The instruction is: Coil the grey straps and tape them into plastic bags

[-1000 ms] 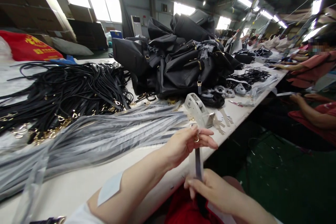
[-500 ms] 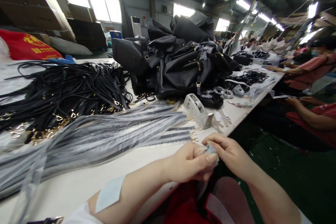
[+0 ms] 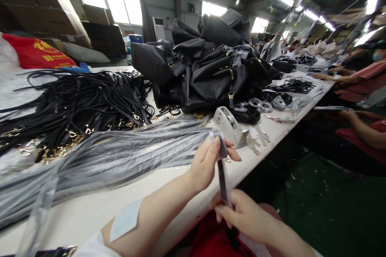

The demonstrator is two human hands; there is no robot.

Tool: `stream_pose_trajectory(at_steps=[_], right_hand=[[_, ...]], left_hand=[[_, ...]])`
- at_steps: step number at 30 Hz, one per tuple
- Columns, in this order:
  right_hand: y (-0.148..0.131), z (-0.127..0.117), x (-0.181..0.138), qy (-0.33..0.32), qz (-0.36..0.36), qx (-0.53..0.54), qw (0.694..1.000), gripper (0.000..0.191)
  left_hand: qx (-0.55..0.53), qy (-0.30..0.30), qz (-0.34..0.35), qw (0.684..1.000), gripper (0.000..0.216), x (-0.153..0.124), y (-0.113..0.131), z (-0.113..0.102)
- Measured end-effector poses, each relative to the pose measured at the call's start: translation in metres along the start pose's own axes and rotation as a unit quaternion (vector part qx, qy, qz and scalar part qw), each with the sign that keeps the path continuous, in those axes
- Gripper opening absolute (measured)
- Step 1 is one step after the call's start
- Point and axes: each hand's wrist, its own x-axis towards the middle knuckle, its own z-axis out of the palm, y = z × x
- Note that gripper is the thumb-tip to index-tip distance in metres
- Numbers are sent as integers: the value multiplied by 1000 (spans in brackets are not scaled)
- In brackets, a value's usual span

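Observation:
My left hand (image 3: pixel 206 164) pinches the upper end of a dark strap (image 3: pixel 223 182) that has clear plastic film around it. Lower down, near my lap, my right hand (image 3: pixel 241 213) is closed around the same strap, which runs between the two hands over the table edge. A bundle of film-wrapped straps (image 3: pixel 129 152) lies on the table beyond my left forearm. A pale tape dispenser (image 3: pixel 227 124) stands just past my left hand. A light blue patch (image 3: pixel 126 220) sticks to my left forearm.
Black straps with gold clasps (image 3: pixel 90 100) are heaped at the left. Black bags (image 3: pixel 208 68) are piled at the back. Flat metal pieces (image 3: pixel 259 135) lie right of the dispenser. Two co-workers sit along the right side, one in a red sleeve (image 3: pixel 362 134).
My hands were together over the table edge. My left hand has risen forward with the strap end, and my right hand has dropped toward my lap, so the strap now shows between them.

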Motion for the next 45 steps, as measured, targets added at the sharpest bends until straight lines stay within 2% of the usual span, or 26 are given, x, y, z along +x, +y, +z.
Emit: stream_pose_trajectory(at_steps=[1,2,4,7,9,10,12,14,15,17,19,21,25,28,29,31,34,37,39,42,45], right_hand=[[-2,6,-6,-38,22,-17,999,15],[-5,9,-13,-65,31,-24,997,15],[-14,2,-30,-69,16,-1,997,16],[-25,-38,-49,51,-58,63,995,27],[-27,-70,-51,125,-102,39,986,33],[-27,-83,-50,167,-113,5,979,33],[-26,-97,-44,264,-127,-89,952,27],[-24,-95,-38,319,-147,-185,918,23],[-23,-89,-36,312,-161,-220,910,30],[-24,-73,-35,242,-185,-264,915,46],[-25,-57,-33,170,-200,-287,921,55],[-26,-48,-29,133,-196,-295,926,57],[-25,-49,-22,119,-157,-299,934,48],[-23,-56,-22,164,-148,-336,915,49],[-21,-57,-23,187,-143,-347,908,51],[-19,-59,-26,233,-129,-362,894,51],[-17,-57,-29,263,-97,-364,888,38],[-17,-49,-30,207,-74,-372,902,15],[-18,-41,-30,156,-77,-389,904,12],[-20,-32,-30,118,-106,-408,899,16],[-21,-27,-32,106,-155,-437,880,25]], left_hand=[[106,19,51,993,49,2,-2,-5],[215,24,93,972,50,5,-5,-11],[386,5,142,911,55,9,-11,-22],[502,-42,175,846,59,9,-17,-27],[538,-95,173,820,53,5,-17,-19],[542,-128,153,816,51,2,-15,-13],[503,-188,71,841,52,-3,-8,-1],[409,-225,-39,884,58,-7,-1,8],[348,-237,-94,902,62,-8,1,10],[214,-269,-184,921,68,-9,2,10],[98,-299,-242,918,69,-8,-1,8],[35,-301,-275,913,67,-6,-7,7],[43,-252,-286,923,68,-6,-17,9],[78,-240,-256,933,65,-6,-20,11],[84,-213,-241,943,62,-5,-22,11],[73,-121,-212,967,60,-1,-26,9],[48,34,-161,985,57,7,-33,2],[67,144,-73,985,53,14,-34,-4],[63,191,1,979,49,15,-30,-6],[31,209,87,973,42,13,-20,-4],[42,201,142,968,39,9,-12,-2]])
